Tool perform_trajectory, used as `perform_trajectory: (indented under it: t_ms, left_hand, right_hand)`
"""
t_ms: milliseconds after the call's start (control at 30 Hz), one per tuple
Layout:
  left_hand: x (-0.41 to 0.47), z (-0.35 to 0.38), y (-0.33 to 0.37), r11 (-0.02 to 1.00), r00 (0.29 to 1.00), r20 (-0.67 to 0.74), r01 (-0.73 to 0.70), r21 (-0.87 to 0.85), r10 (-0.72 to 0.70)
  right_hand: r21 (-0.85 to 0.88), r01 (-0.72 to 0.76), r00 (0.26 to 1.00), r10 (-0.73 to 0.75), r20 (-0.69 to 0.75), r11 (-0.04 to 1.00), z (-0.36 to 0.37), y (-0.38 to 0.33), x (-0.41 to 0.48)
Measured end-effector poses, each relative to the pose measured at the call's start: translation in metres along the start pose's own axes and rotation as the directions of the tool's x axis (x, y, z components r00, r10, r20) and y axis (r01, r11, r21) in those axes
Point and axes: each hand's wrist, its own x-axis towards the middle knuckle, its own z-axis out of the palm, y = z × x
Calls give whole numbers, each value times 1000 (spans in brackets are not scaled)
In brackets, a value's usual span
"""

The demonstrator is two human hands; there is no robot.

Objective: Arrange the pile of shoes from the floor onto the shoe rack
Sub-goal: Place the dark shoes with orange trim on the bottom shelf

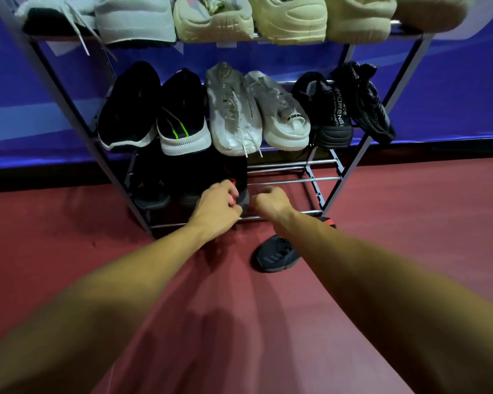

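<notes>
A metal shoe rack stands against the blue wall. On its bottom shelf a black shoe with red trim sits beside other dark shoes. My left hand grips the heel of that black shoe. Just to its right my right hand is curled shut near the shoe's heel; whether it touches the shoe is unclear. One dark grey shoe with an orange heel lies on the floor in front of the rack, partly hidden under my right forearm.
The middle shelf holds black, white and dark knit shoes side by side. Pale cream and grey shoes fill the top shelf. The right half of the bottom shelf shows bare rails. Red floor spreads around the rack.
</notes>
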Motion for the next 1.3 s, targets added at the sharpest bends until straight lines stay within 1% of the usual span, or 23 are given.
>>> perform_trajectory:
  t_ms: [67, 167, 333, 433, 533, 600, 667, 733, 767, 833, 867, 933, 967, 1000, 1067, 1100, 1133, 1167, 1233, 1300]
  left_hand:
    - [-7, 11, 3, 999, 994, 101, -45, -24, 47]
    - [-13, 33, 3, 998, 975, 212, -58, -30, 63]
    - [-7, 63, -1, 999, 928, 372, -13, 51, -7]
    - [3, 83, -8, 991, 911, 396, 77, 112, -116]
    - [12, 112, -18, 976, 891, 409, 142, 164, -198]
    - [14, 133, -23, 970, 880, 421, 155, 186, -221]
    - [12, 152, -31, 961, 860, 443, 174, 215, -255]
    - [7, 163, -35, 949, 830, 469, 215, 232, -302]
    - [6, 167, -38, 941, 814, 479, 240, 238, -328]
    - [5, 172, -42, 933, 777, 517, 281, 226, -359]
    - [5, 172, -42, 931, 762, 535, 297, 212, -365]
    - [6, 172, -38, 924, 750, 541, 336, 183, -380]
    - [5, 171, -37, 920, 749, 538, 355, 169, -388]
    - [5, 169, -35, 918, 751, 534, 365, 155, -388]
    - [4, 167, -33, 916, 745, 543, 377, 136, -387]
    - [3, 166, -32, 916, 744, 547, 383, 122, -384]
    - [2, 164, -29, 913, 737, 555, 394, 111, -385]
    - [0, 160, -25, 908, 725, 572, 411, 87, -383]
    - [-10, 153, -15, 899, 691, 622, 436, 48, -369]
    - [-19, 147, -7, 889, 676, 640, 457, 23, -364]
  right_hand:
    - [-47, -47, 999, 47, -6, 998, -7, 15, 0]
    - [-91, -134, 991, 132, -19, 987, -18, 36, 4]
    - [-182, -245, 969, 243, -33, 952, -30, 65, 19]
    - [-211, -319, 947, 322, -23, 924, -33, 84, 32]
    - [-169, -304, 949, 314, 37, 938, -31, 110, 43]
    - [-230, -309, 945, 325, 34, 923, -24, 137, 47]
    - [-318, -372, 921, 390, -6, 872, -17, 163, 47]
    - [-267, -417, 903, 429, -17, 869, -17, 177, 47]
    - [-228, -441, 895, 442, -50, 868, -17, 177, 45]
    - [-180, -453, 891, 446, -83, 873, -18, 178, 44]
    - [-171, -438, 899, 435, -60, 882, -18, 181, 46]
    - [-165, -456, 890, 449, -78, 875, -15, 184, 46]
    - [-162, -494, 869, 481, -115, 854, -15, 186, 45]
    - [-140, -510, 859, 497, -120, 849, -17, 189, 45]
    - [-67, -498, 867, 498, -16, 865, -22, 189, 41]
    - [-24, -508, 861, 509, 9, 861, -26, 187, 38]
    - [-22, -509, 861, 509, 6, 861, -32, 186, 35]
    - [-8, -513, 858, 512, -27, 859, -38, 183, 29]
    - [-19, -506, 862, 504, -49, 862, -53, 175, 14]
    - [-12, -512, 859, 512, 15, 859, -67, 161, -5]
